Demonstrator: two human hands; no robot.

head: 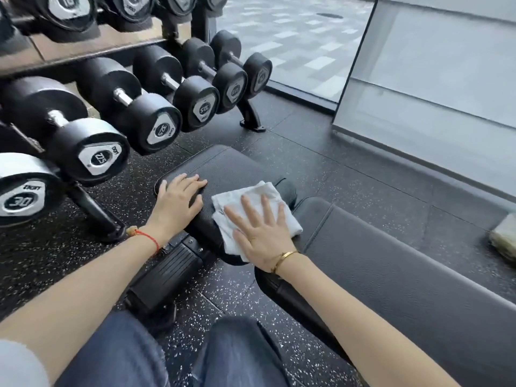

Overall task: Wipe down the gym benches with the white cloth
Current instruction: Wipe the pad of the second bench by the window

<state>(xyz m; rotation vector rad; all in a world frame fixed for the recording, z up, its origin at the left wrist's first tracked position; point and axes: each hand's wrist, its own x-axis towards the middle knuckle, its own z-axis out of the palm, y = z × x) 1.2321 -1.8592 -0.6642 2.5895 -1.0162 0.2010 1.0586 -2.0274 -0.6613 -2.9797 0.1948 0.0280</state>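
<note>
A black padded gym bench lies across the middle of the head view, with a small seat pad (226, 166) at its far end and a long back pad (391, 263) running toward the right. The white cloth (259, 191) is spread over the near edge of the seat pad. My right hand (261, 233) presses flat on the cloth with fingers spread. My left hand (176, 203) rests palm down on the seat pad's left corner, just left of the cloth, holding nothing.
A dumbbell rack (111, 107) with several black dumbbells stands close on the left, its foot (97, 216) near my left wrist. A glass wall (432, 79) rises on the right. A pale folded cloth (504, 241) lies at the bench's far right edge. My knees are below.
</note>
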